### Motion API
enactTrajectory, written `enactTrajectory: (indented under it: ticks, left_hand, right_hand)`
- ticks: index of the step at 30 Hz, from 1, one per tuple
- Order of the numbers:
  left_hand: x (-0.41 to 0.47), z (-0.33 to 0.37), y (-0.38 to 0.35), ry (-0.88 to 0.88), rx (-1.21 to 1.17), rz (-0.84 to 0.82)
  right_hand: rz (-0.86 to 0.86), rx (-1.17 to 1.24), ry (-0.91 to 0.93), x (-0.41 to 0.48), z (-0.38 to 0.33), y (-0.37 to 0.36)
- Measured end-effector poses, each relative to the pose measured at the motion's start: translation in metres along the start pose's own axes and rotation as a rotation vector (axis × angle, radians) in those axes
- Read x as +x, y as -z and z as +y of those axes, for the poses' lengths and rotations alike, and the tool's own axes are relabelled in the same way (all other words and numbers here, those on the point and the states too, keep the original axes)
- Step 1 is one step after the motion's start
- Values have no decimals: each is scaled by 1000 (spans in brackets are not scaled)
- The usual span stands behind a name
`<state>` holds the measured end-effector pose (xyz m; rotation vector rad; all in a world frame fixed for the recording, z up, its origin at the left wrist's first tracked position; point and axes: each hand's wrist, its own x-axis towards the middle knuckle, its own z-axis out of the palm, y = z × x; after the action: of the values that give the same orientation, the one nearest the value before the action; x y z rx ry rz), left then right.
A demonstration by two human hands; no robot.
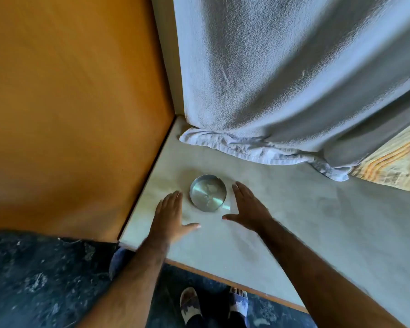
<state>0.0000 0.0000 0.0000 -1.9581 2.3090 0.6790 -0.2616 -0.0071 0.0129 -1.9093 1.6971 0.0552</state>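
Note:
A round, shallow metal ashtray (208, 192) sits on a pale stone countertop (282, 221) near its left end. My left hand (171, 215) hovers just left of the ashtray, fingers straight and thumb spread, not touching it. On the ashtray's right, my right hand (247, 208) is held the same way, fingers straight and thumb out, a small gap from the rim. Both hands hold nothing.
An orange wooden panel (76, 114) walls off the counter's left side. A white towel (282, 79) hangs down at the back, its hem bunched on the counter. A striped wooden surface (398, 162) shows at the right. Below the counter's front edge are a dark speckled floor (33, 280) and my sandalled feet (191, 301).

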Motion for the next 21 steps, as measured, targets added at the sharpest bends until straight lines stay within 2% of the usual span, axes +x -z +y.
enactTrajectory:
  ticks: [2,10,16,21]
  left_hand:
    - [11,2,4,-7,-79,42]
    - [45,17,17,6,-337,-30]
    - [49,24,17,4,-468,-38]
    - [42,19,21,24,-587,-63]
  right_hand:
    - [20,40,16,8,-2,4]
    - [47,212,17,29,-8,-5]
    - [164,435,-22,31,-15,-10]
    - [162,614,-55,22,-16,-11]
